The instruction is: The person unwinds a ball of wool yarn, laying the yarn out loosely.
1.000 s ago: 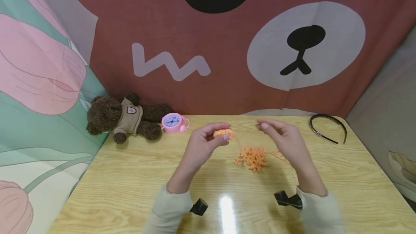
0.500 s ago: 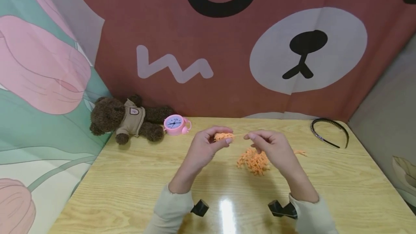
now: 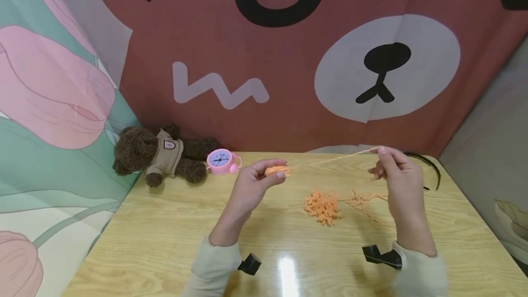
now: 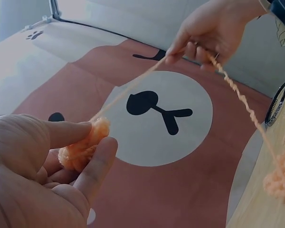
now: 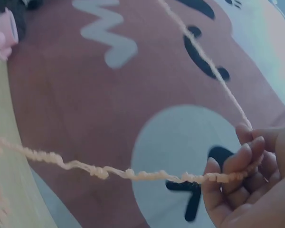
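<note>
My left hand (image 3: pixel 251 184) pinches a small wound bundle of orange yarn (image 4: pixel 88 142) between thumb and fingers, above the table. From it a single strand (image 4: pixel 133 85) runs taut up to my right hand (image 3: pixel 402 182), which pinches it between thumb and index finger. A crinkled length of the same yarn (image 5: pixel 147 175) passes through the right hand's curled fingers and leads down toward the table. There a loose curly orange yarn heap (image 3: pixel 322 207) lies between the hands, with a few straggling strands (image 3: pixel 360 200) to its right.
At the back left a brown teddy bear (image 3: pixel 138 150) lies on its side, beside a pink alarm clock (image 3: pixel 220 160). A black headband (image 3: pixel 433 171) sits at the back right, partly hidden behind the right hand. A printed cloth (image 3: pixel 288 123) hangs behind the wooden table (image 3: pixel 165 233).
My right hand came in close to the yarn bundle, took the strand, then drew it out to the right and up. The left hand keeps its hold, nearly in place.
</note>
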The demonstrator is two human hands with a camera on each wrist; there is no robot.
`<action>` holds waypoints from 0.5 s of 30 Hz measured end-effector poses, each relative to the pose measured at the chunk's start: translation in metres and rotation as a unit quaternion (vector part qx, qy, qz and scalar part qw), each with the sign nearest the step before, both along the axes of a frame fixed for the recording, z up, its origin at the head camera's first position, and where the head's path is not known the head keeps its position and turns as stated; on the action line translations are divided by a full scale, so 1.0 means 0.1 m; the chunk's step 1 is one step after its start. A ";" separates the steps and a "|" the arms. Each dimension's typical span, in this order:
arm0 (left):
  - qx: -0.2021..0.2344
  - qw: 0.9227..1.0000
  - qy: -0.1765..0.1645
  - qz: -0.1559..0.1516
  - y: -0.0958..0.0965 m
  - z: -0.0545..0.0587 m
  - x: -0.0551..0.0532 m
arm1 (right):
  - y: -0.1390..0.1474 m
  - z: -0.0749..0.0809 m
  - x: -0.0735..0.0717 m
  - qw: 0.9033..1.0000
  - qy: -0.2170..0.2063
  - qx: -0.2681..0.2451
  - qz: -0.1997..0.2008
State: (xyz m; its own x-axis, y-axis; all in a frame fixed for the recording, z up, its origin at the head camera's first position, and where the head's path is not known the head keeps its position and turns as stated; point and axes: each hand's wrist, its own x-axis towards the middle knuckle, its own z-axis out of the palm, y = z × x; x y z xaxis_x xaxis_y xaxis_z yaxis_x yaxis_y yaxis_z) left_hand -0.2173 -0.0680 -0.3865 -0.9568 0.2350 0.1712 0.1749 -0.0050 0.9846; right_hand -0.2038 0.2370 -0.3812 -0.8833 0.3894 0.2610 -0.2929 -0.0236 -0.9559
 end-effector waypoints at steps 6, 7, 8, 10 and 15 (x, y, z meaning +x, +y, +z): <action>0.023 1.000 -0.011 0.000 -0.03 0.00 -0.02 | 0.30 0.01 0.00 0.988 0.017 -0.127 -0.091; 0.030 0.999 -0.012 0.001 -0.04 0.00 -0.02 | 0.36 0.00 0.01 0.984 0.020 -0.142 -0.101; 0.037 0.999 -0.013 0.002 -0.04 0.00 -0.02 | 0.41 0.00 0.01 0.981 0.023 -0.159 -0.111; 0.049 0.999 -0.013 0.003 -0.05 0.01 -0.02 | 0.51 -0.01 0.02 0.973 0.027 -0.190 -0.126; 0.056 0.998 -0.012 0.005 -0.06 0.04 -0.01 | 0.65 -0.05 0.01 0.974 -0.026 -0.178 -0.138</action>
State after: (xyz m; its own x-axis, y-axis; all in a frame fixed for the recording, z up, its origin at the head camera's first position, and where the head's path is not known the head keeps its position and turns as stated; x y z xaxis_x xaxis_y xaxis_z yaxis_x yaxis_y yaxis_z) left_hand -0.2186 -0.0739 -0.3824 -0.9632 0.2050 0.1736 0.1526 -0.1141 0.9817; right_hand -0.2032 0.3022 -0.3861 -0.7406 0.6715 0.0239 -0.2873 -0.2843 -0.9147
